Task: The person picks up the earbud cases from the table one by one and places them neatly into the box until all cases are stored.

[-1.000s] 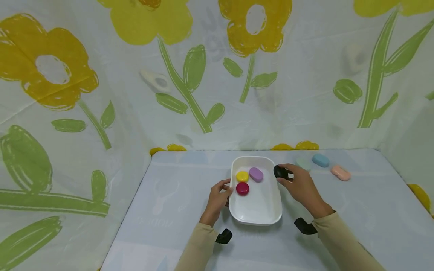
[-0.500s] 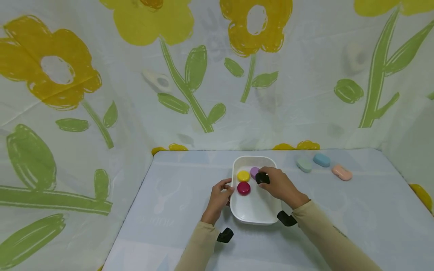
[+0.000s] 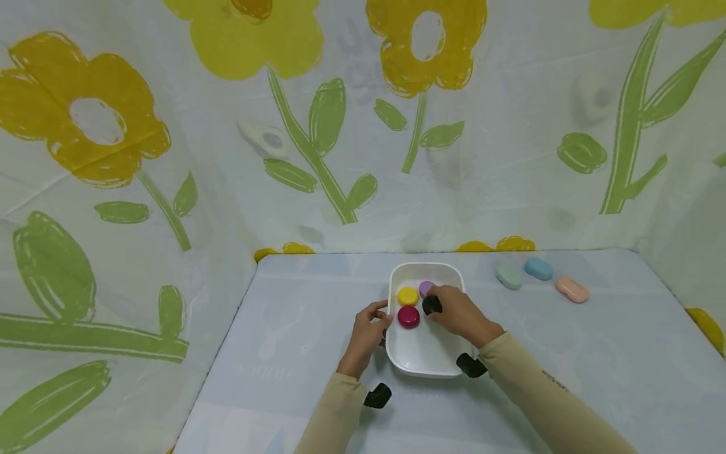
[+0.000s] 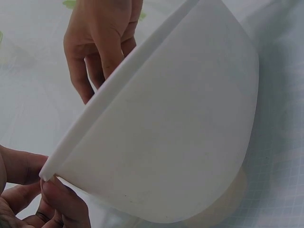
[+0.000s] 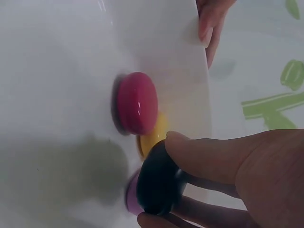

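Observation:
My left hand (image 3: 368, 328) pinches the left rim of a white rectangular tub (image 3: 425, 359), with thumb and finger on either side of the edge in the left wrist view. Over the tub's inside, my right hand (image 3: 459, 311) holds a glossy black rounded oval piece (image 5: 159, 180) between thumb and fingers. On the tub's floor lie a crimson rounded piece (image 3: 408, 316), a yellow one (image 3: 407, 296) just behind it, and a purple one (image 3: 426, 288), partly covered by the right hand. In the right wrist view, the black piece overlaps the purple one.
Right of the tub on the pale table (image 3: 317, 403), a mint green piece (image 3: 508, 276), a blue one (image 3: 538, 268) and a pink one (image 3: 572, 289) lie near the back edge. Flower-printed sheeting (image 3: 499, 208) rises behind the table.
My right hand has carried the black piece leftward from beyond the tub's right rim to over its inside, near the crimson piece. My left hand keeps its grip on the rim.

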{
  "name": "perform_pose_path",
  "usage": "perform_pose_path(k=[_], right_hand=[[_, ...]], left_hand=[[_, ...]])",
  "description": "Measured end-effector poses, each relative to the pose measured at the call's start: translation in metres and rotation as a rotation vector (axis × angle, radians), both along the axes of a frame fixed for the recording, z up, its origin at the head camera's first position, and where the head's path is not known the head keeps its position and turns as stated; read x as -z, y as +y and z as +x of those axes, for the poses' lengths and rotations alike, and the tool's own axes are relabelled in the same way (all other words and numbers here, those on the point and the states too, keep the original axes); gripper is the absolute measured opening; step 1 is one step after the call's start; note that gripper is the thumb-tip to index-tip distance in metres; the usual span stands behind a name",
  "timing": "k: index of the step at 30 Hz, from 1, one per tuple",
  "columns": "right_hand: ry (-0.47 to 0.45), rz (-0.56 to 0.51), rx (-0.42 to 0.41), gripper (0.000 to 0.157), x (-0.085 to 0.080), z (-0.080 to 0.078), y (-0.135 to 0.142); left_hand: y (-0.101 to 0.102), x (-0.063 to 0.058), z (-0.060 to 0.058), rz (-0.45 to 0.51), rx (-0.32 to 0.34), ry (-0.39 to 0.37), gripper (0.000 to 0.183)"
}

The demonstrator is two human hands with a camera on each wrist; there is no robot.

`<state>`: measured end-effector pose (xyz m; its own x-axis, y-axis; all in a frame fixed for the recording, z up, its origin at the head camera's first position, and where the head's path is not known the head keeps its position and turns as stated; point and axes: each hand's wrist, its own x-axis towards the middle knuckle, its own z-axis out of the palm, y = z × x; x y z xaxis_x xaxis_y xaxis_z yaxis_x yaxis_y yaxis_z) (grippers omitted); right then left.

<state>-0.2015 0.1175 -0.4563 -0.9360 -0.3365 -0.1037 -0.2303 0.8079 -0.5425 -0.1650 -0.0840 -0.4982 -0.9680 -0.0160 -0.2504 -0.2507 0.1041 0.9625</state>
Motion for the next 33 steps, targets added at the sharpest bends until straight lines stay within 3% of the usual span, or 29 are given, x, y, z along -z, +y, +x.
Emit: perform_pose_path(k=[12,18,26,33], right_hand=[[0.030,-0.039,0.045,0.042,-0.015,0.007,0.012],[0.188,-0.107,0.107,0.038,-0.018,0.009,0.043],[0.308,-0.183,0.250,0.039,-0.003,0.002,0.098],[0.334,-0.190,0.312,0.041,0.016,-0.010,0.128]], left_hand=[[0.001,-0.001,-0.002,-0.009,-0.017,-0.003,0.036],[0.001,-0.001,-0.002,-0.001,-0.010,0.003,0.036],[0.001,-0.001,-0.001,-0.002,-0.007,0.004,0.037],[0.003,-0.001,0.000,-0.006,-0.004,-0.003,0.037]])
